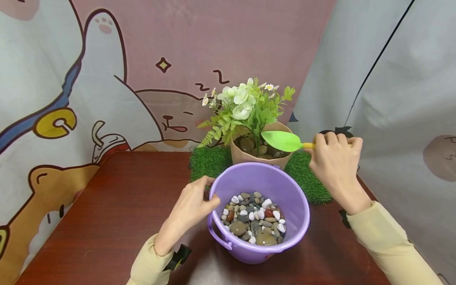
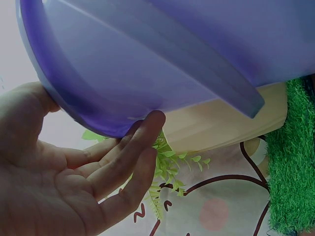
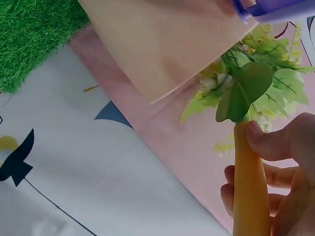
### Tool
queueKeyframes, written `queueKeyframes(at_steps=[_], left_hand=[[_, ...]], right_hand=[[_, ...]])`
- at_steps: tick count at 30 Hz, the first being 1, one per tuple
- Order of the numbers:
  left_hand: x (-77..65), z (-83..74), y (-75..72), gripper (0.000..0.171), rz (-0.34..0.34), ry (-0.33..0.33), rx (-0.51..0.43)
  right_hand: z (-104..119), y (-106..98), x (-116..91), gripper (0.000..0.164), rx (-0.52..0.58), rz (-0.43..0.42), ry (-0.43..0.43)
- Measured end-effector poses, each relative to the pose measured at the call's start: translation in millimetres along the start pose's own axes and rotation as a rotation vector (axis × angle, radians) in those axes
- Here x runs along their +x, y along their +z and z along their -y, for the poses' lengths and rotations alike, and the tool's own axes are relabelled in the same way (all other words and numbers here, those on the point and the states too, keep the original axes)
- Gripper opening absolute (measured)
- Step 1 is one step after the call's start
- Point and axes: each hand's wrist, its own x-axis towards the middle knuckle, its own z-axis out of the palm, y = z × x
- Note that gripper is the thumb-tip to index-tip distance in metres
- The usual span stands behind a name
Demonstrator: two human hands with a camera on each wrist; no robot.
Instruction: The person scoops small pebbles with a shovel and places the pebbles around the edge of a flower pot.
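Observation:
A purple bucket (image 1: 253, 255) with multicoloured pebbles (image 1: 254, 217) in its bottom stands at the table's front. My left hand (image 1: 190, 202) holds its rim at the left, thumb on top and fingers outside. The left wrist view shows those fingers against the purple wall (image 2: 147, 59). My right hand (image 1: 335, 158) grips the yellow handle (image 3: 251, 182) of a toy trowel. Its green blade (image 1: 281, 140) points left, level, and overlaps a beige flowerpot (image 1: 263, 161) in the head view. White flowers and leaves (image 1: 246, 105) rise from the pot, with stones (image 1: 247, 144) around their stems.
Green artificial turf (image 1: 210, 160) lies under the pot and reaches out on both sides, just behind the bucket. The brown table (image 1: 124, 206) extends to the left. A cartoon-printed cloth (image 1: 199, 39) hangs behind, with grey fabric (image 1: 402, 99) at the right.

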Motion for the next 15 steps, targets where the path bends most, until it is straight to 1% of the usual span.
queueKeyframes(at_steps=[3,6,9,15], left_hand=[[0.3,-0.3,-0.1,0.037,0.009,-0.022,-0.003],[0.7,-0.4,-0.1,0.037,0.013,-0.035,0.0],[0.9,-0.4,-0.1,0.036,0.011,-0.035,0.004],[0.7,-1.3,-0.1,0.035,0.007,-0.028,0.009]], right_hand=[[-0.8,-6.1,-2.9,0.026,0.008,-0.042,-0.013],[0.0,-10.9,-5.6,0.024,0.013,-0.084,-0.048],[2.5,-14.8,-7.6,0.021,0.02,-0.129,-0.116],[11.0,-21.0,-9.8,0.023,0.043,-0.195,-0.293]])
